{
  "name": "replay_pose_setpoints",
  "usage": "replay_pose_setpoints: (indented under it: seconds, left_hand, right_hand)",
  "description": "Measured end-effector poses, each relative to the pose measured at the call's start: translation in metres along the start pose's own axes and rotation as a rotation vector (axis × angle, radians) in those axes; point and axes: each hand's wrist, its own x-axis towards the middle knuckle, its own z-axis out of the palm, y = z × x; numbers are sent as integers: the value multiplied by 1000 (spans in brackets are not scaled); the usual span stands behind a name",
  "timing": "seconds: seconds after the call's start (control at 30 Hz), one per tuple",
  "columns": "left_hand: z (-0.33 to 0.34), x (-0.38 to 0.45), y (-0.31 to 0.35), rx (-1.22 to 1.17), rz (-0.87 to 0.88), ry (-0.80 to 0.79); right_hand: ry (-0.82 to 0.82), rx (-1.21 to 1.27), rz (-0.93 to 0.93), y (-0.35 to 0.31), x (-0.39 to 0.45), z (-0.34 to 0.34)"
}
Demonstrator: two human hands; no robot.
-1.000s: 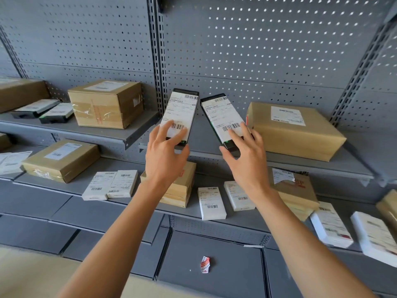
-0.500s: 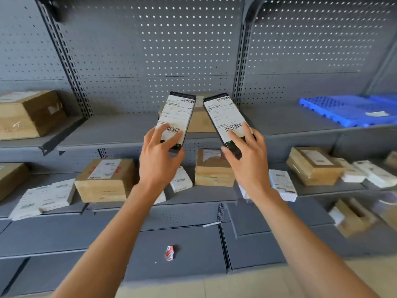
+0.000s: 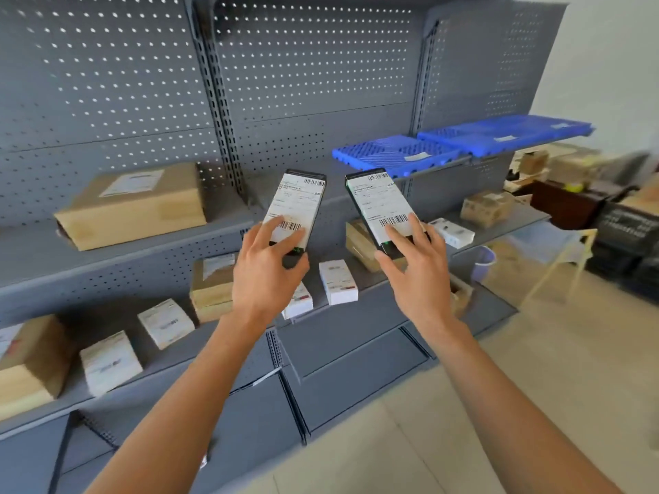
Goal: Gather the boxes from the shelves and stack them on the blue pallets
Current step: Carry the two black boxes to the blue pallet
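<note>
Grey metal shelves (image 3: 149,276) with perforated backing, large brown box (image 3: 135,205) on the upper shelf, two blue pallets (image 3: 460,144) at right, small white boxes (image 3: 337,287) and brown boxes (image 3: 210,287) on the lower shelf, beige floor (image 3: 535,351) below.

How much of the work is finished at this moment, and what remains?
Done: nothing visibly; the blue pallets carry no boxes, only small labels. In hand: the left hand holds one flat black box and the right hand holds another flat black box, both raised in front of the shelves. Left: many boxes remain shelved, such as a large brown box and a small white box.
</note>
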Motion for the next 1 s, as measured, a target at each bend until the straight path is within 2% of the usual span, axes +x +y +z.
replay_pose_setpoints:
  seconds: [0.33, 0.7, 1.0]
  left_hand:
    - [105, 52, 54, -166, 58, -102]
    - [212, 154, 64, -235, 70, -121]
    - [252, 225, 53, -219, 91, -116]
  right_hand:
    - [18, -115, 173, 97, 26, -13]
    - [-10, -200, 195, 167, 129, 26]
    - [-10, -156, 200, 203, 200, 51]
